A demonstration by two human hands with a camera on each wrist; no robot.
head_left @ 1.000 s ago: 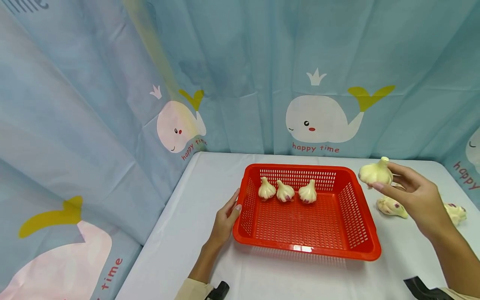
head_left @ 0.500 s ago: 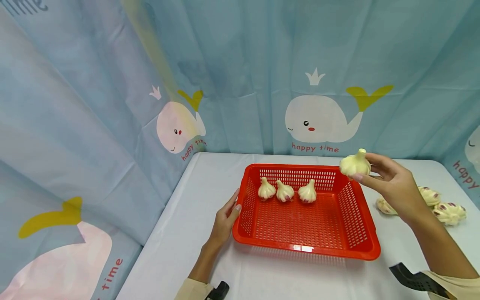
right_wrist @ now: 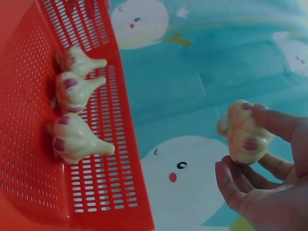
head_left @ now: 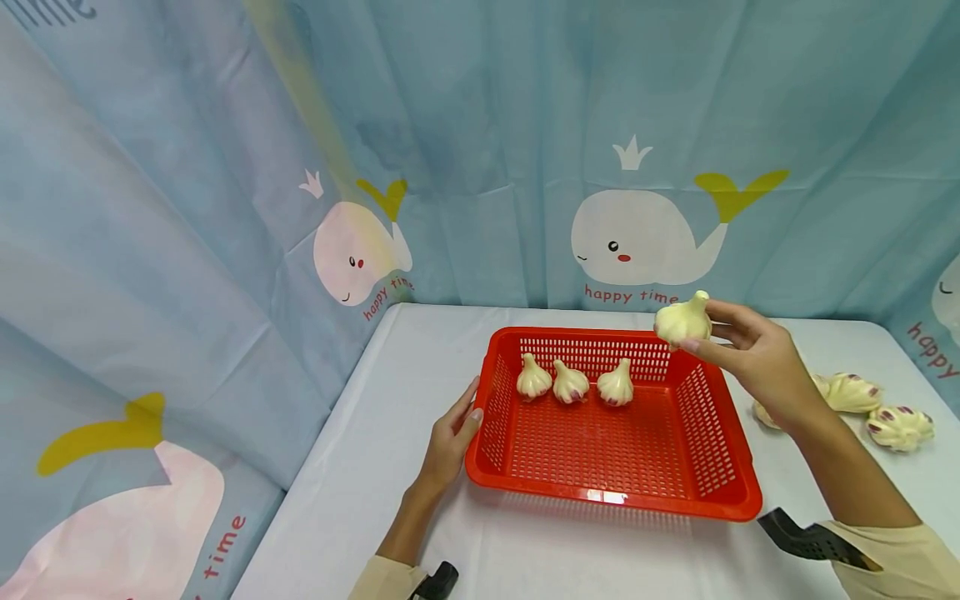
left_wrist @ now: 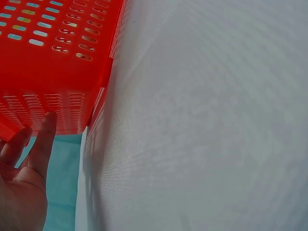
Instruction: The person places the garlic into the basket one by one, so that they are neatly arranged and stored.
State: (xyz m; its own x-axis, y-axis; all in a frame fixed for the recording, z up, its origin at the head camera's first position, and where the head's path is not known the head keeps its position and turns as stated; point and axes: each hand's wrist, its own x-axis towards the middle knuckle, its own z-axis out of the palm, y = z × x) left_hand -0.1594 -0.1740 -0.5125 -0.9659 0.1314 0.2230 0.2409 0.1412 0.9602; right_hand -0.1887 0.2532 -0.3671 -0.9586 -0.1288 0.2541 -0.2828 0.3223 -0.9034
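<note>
My left hand (head_left: 448, 442) holds the left rim of a red plastic basket (head_left: 600, 500), thumb at the rim and fingers (left_wrist: 43, 142) against the outer wall. Three garlic bulbs, one of them the rightmost bulb (head_left: 616, 383), stand in a row along the basket's back wall, stems up. Raised above the back right rim, my right hand (head_left: 753, 354) pinches another garlic bulb (head_left: 683, 320) between thumb and fingers. In the right wrist view, purple patches show on this held bulb (right_wrist: 245, 134).
More garlic bulbs, including the far right one (head_left: 900, 427), lie on the white tablecloth (head_left: 360, 500) right of the basket, partly hidden by my right forearm. A blue curtain (head_left: 480, 233) with whale prints hangs behind the table and along its left side.
My right hand has carried its garlic bulb leftward and slightly up, from right of the basket to over its back rim. The left hand and the basket have stayed put.
</note>
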